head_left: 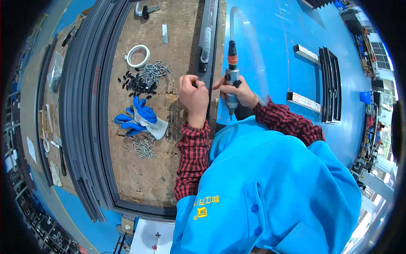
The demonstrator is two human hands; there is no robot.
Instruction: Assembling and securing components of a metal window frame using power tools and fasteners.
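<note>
Driver (231, 78) in the right hand (244, 92), left hand (193, 98) at the bar (210, 23)

At far left, a stack of dark frames (82, 114) runs along the counter (139, 178). Just right of it lie blue-and-white gloves (146, 117), with loose screws (144, 147) nearer the person. Beyond the gloves, a white ring (128, 59), small black parts (137, 84) and a second heap of screws (155, 73) sit close together; a pale strip (164, 34) lies farther off.

Next comes the left hand, fingers curled in narrow beside the bar — whether they pinch anything, I cannot tell. The bar lies along the counter's right edge, a silver handle (206, 44) on it.

The right hand grips the driver just right of the bar, its tip toward the person and apart from the bar — a blurred hose (232, 25) at the other end. Farther right, black frames (332, 86) meet two pale boxes (305, 101) on the blue floor (277, 55).
</note>
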